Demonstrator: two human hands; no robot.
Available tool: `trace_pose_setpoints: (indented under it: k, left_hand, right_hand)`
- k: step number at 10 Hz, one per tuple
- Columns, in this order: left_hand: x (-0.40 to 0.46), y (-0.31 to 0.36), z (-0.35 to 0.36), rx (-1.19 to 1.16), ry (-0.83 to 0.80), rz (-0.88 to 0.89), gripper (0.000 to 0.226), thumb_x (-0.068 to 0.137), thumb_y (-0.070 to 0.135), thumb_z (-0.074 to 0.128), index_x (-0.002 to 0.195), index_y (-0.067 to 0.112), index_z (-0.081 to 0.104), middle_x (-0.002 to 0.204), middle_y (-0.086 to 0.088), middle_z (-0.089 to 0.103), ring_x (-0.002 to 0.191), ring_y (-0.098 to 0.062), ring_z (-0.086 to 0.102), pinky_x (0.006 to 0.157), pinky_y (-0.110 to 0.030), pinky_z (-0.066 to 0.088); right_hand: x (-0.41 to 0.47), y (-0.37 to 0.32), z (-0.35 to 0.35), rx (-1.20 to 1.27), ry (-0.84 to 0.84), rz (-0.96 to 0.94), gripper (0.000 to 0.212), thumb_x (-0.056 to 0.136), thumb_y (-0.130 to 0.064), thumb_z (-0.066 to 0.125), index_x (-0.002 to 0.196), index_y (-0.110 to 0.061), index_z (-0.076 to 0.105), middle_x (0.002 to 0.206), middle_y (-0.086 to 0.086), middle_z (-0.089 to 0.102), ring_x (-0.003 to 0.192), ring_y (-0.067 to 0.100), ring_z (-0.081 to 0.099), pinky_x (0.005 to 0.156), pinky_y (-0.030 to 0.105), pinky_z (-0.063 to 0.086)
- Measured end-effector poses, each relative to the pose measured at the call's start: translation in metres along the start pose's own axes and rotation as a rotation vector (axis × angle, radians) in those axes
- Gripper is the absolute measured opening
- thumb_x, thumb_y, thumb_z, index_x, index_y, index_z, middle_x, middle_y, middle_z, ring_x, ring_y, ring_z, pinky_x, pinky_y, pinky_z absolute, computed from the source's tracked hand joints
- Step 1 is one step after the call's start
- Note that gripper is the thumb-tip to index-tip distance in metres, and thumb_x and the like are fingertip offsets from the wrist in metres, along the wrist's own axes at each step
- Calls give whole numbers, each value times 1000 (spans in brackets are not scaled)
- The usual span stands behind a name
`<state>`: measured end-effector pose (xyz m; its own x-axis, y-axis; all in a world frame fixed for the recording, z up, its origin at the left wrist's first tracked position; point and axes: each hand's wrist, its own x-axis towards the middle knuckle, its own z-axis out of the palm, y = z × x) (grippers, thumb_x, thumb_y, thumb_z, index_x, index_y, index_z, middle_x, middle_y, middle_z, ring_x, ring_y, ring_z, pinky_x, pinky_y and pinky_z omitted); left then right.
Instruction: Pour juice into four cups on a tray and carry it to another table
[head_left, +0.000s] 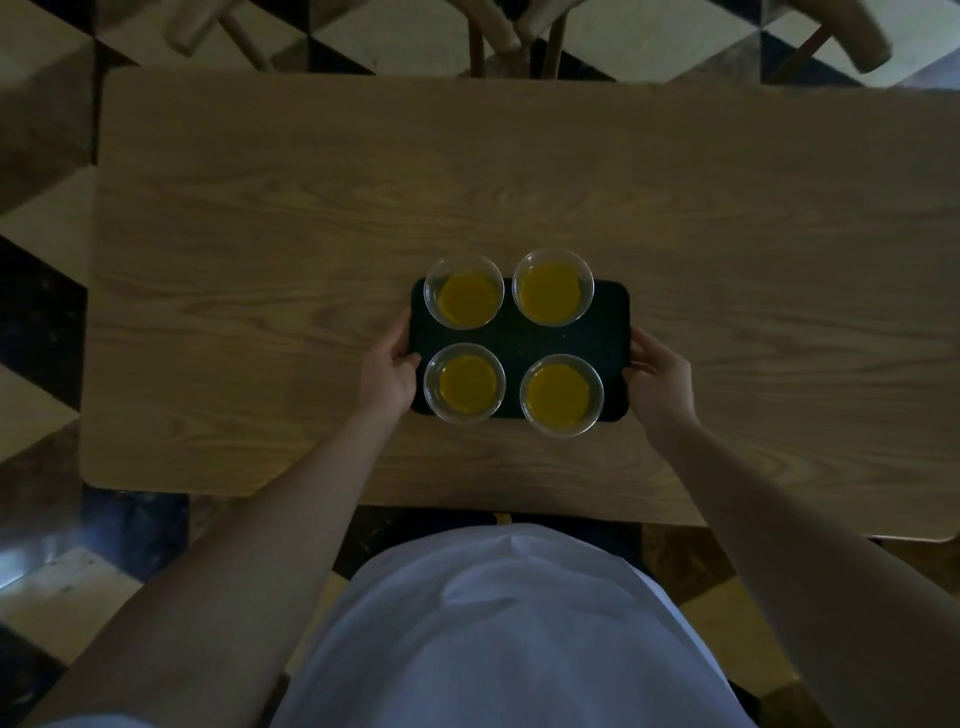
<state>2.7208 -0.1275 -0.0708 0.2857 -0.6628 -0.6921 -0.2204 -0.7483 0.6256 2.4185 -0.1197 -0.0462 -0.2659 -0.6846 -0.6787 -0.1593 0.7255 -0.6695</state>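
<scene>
Both hands, left hand (390, 375) and right hand (661, 383), grip the tray (519, 338) (no lettering legible).

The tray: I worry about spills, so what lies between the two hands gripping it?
In the head view, between the left hand and right hand lies the dark tray, carrying four juice cups.

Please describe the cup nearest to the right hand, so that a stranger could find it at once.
On the wooden table lies a dark tray, held at both short ends, with four clear cups of orange juice. The cup is in the near row, beside the right hand. It alone overhangs the tray's near edge most.
</scene>
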Motion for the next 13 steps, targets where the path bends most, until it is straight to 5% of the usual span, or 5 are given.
trace_pose_setpoints:
  k: [4,8,10,12,13]
  left_hand:
    - [22,27,-2,23,-16,30,67,101,-3,49,153,38,42,153,-2,53,137,-21,52,113,-46,46]
    - [34,29,-6,-43,-20,-10,66,102,-4,49,154,36,41,150,-4,55,114,-8,56,82,-18,48]
    - [25,25,-9,-48,-51,-12,66,101,-2,53,155,33,39,152,-5,52,134,-21,53,111,-42,45]
    - [21,27,-16,62,-60,26,68,99,1,58,154,38,40,159,-2,44,142,-25,46,112,-43,42]
    - [23,31,-20,152,-50,81,64,99,2,58,153,33,43,160,-3,43,144,-26,43,113,-41,40]
  right_hand:
    - [19,-19,2,16,20,-2,77,84,24,36,126,-33,66,100,-8,73,89,4,71,61,11,55]
    - [32,-17,6,15,4,6,73,88,22,39,142,-21,63,107,-2,74,98,8,72,64,15,57]
    - [38,-13,3,-48,15,-4,73,89,21,43,146,-20,60,117,4,73,100,14,70,65,14,56]
    - [41,-5,0,-127,3,-17,69,85,18,47,140,-20,65,112,4,76,95,19,74,74,28,56]
    - [36,5,-2,-230,33,29,64,89,9,56,148,-15,56,127,6,73,110,24,71,85,33,55]
